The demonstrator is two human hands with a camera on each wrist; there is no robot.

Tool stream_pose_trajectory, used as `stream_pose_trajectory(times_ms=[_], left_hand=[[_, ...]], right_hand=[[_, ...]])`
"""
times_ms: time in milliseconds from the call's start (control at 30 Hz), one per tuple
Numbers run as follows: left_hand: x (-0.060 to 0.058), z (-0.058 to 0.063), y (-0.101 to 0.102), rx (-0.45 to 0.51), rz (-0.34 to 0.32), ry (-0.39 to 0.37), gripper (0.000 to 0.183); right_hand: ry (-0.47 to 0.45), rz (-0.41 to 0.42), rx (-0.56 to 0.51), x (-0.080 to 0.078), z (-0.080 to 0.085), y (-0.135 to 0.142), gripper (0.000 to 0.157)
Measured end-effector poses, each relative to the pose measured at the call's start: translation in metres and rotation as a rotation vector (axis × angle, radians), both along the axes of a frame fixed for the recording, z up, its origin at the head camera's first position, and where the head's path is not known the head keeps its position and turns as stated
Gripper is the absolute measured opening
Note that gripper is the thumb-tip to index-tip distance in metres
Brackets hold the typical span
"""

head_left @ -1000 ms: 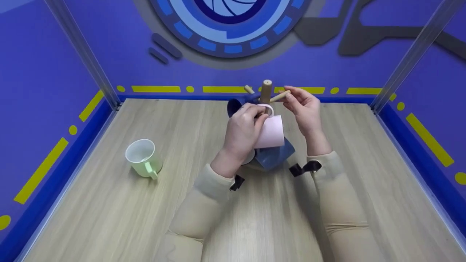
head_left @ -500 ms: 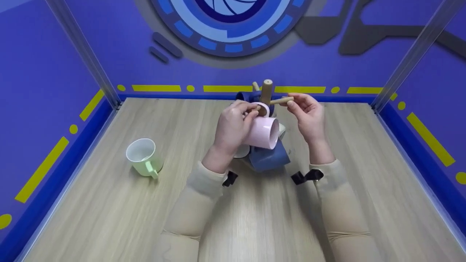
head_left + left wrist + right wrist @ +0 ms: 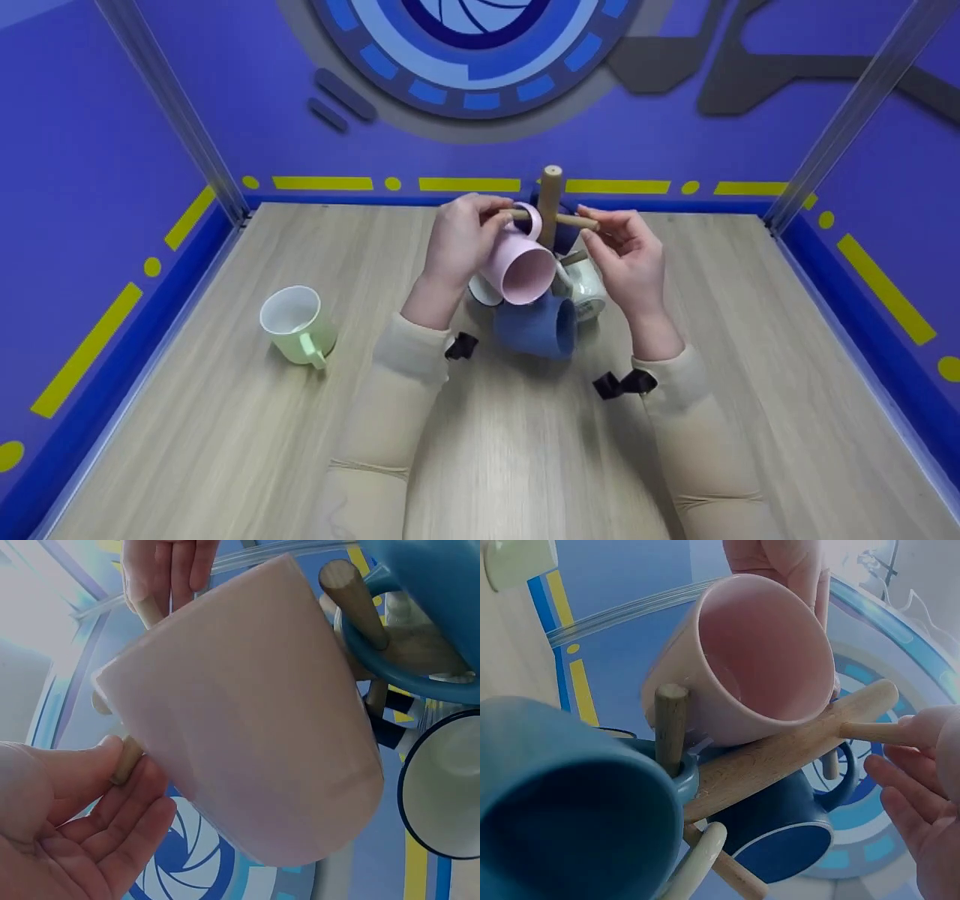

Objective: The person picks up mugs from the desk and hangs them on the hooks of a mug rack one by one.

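A wooden mug tree (image 3: 551,202) stands on the table, with pegs sticking out from its post. The pink mug (image 3: 521,266) hangs by its handle on a left peg, its mouth toward the head camera. My left hand (image 3: 461,236) pinches that peg's tip (image 3: 127,760). At the opposite side, the thumb and fingers of my right hand (image 3: 630,259) pinch another peg (image 3: 874,733). Below the pink mug hangs a blue mug (image 3: 536,328); a white patterned mug (image 3: 585,289) is at its right. A dark blue mug (image 3: 776,821) hangs behind the post.
A light green mug (image 3: 296,326) stands upright on the left of the wooden table (image 3: 187,450). A white mug with a dark rim (image 3: 446,784) is on the tree's lower left. Blue printed panels (image 3: 420,150) enclose the table at the back and sides.
The mug tree has turned, carrying the pink mug leftward until its mouth faces the head camera. My left hand has moved left with it; my right hand has come slightly down with its peg.
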State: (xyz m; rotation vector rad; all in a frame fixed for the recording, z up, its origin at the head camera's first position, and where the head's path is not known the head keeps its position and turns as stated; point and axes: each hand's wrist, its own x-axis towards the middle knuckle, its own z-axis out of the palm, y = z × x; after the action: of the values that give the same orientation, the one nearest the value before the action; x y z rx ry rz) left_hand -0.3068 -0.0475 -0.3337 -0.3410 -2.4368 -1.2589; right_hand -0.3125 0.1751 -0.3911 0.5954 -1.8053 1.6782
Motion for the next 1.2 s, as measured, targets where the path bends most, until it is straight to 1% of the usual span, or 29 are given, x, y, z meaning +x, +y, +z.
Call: stream_pose_trajectory(times_ms=[133, 300, 433, 533, 633, 800, 967, 1100, 1200], left_hand=[[-0.01, 0.002, -0.003, 0.002, 0.007, -0.05, 0.026], [-0.022, 0.005, -0.004, 0.013, 0.013, -0.099, 0.027], [-0.033, 0.008, -0.003, 0.021, 0.022, -0.156, 0.029], [-0.04, 0.011, 0.0, 0.015, 0.043, -0.2, 0.03], [-0.046, 0.013, 0.003, 0.007, 0.059, -0.221, 0.03], [-0.053, 0.013, 0.008, 0.002, 0.062, -0.211, 0.029], [-0.052, 0.011, 0.009, 0.005, 0.069, -0.188, 0.03], [-0.048, 0.009, 0.007, -0.019, 0.077, -0.14, 0.029], [-0.039, 0.005, 0.002, -0.024, 0.095, -0.075, 0.029]], right_hand=[[0.095, 0.002, 0.051, 0.002, -0.002, -0.004, 0.022], [0.23, -0.032, 0.139, 0.003, -0.004, -0.009, 0.017], [0.331, -0.045, 0.179, 0.003, -0.004, -0.016, 0.02], [0.398, -0.016, 0.186, 0.001, -0.003, -0.023, 0.022], [0.447, 0.028, 0.186, -0.002, -0.002, -0.029, 0.02], [0.488, 0.069, 0.185, -0.006, -0.002, -0.034, 0.02], [0.496, 0.067, 0.205, -0.009, -0.002, -0.034, 0.019], [0.496, 0.049, 0.22, -0.01, -0.002, -0.033, 0.017], [0.492, 0.042, 0.215, -0.01, -0.004, -0.033, 0.019]])
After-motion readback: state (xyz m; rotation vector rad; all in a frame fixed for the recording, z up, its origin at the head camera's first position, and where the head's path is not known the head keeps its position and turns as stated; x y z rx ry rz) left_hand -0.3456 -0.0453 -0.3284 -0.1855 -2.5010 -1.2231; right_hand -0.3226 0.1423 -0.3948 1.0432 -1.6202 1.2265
